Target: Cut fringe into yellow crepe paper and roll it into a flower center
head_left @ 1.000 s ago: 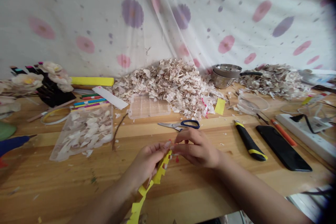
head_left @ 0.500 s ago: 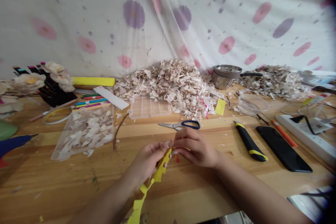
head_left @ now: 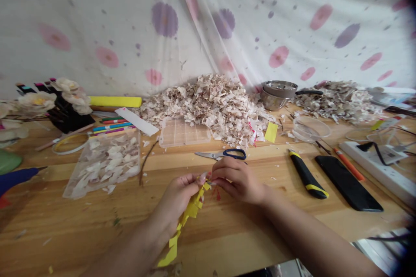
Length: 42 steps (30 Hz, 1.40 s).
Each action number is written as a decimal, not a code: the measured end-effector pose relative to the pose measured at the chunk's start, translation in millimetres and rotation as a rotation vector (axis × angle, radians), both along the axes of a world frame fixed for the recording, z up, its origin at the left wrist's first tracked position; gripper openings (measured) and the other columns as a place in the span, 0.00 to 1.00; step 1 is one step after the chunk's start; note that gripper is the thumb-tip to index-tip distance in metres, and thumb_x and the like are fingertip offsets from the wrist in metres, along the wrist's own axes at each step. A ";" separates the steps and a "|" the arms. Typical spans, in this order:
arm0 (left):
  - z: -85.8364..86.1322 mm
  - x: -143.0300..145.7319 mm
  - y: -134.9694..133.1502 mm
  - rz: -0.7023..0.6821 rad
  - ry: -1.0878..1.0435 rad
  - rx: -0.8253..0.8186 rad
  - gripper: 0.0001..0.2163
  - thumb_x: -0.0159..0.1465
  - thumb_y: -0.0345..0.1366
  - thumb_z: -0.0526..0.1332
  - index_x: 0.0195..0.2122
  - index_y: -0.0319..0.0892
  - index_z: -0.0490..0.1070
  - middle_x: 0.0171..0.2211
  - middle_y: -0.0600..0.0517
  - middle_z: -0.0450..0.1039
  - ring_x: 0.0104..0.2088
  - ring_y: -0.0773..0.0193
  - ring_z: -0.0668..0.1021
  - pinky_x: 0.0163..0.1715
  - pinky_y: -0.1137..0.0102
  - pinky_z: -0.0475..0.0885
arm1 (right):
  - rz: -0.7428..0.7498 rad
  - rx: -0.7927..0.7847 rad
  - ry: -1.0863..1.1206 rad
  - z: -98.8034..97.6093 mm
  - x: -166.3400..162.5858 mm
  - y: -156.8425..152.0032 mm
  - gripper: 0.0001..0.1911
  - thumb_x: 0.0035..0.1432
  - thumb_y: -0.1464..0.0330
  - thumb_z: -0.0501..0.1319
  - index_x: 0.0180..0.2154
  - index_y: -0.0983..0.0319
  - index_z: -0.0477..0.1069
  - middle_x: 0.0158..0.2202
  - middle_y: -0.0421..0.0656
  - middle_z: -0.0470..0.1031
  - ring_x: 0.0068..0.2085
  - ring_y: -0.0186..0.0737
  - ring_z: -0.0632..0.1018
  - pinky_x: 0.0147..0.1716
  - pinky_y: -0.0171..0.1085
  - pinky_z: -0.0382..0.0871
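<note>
- Yellow notched strip [head_left: 193, 207]: thin, square-toothed along its edge, hanging from the hands toward seven o'clock.
- Left hand [head_left: 182, 194]: fingers pinching the strip's upper part.
- Right hand [head_left: 237, 181]: fingers bunched at the strip's upper end; whether they pinch it, I cannot tell.
- From the hands: one pair of scissors [head_left: 221, 154] just beyond at twelve; one cutter [head_left: 307, 175] and one phone [head_left: 349, 184] at three; two flake heaps, the larger heap [head_left: 211, 104] at twelve, the smaller heap [head_left: 341, 100] at two.
- Counter [head_left: 65, 225]: near edge at five; wood lies open at nine.
</note>
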<state>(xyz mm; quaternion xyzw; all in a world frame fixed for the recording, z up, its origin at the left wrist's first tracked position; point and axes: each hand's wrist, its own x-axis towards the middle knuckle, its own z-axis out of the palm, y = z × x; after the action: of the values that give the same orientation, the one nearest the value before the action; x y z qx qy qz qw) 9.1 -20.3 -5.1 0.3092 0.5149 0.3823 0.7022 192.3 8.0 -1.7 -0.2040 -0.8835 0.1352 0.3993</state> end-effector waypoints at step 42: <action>13.4 4.6 -7.9 -0.109 -0.321 -0.017 0.16 0.40 0.39 0.75 0.31 0.41 0.80 0.25 0.51 0.77 0.25 0.68 0.75 0.24 0.77 0.65 | 0.153 -0.770 0.643 -12.7 -19.5 -12.6 0.09 0.58 0.68 0.62 0.40 0.52 0.78 0.44 0.44 0.74 0.47 0.38 0.73 0.50 0.44 0.68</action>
<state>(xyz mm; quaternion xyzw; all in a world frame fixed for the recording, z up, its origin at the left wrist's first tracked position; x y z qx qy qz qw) 13.7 -28.2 8.2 0.2657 0.3819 0.3836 0.7978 172.8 -4.6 -14.3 -0.2192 -0.6142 0.5360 0.5360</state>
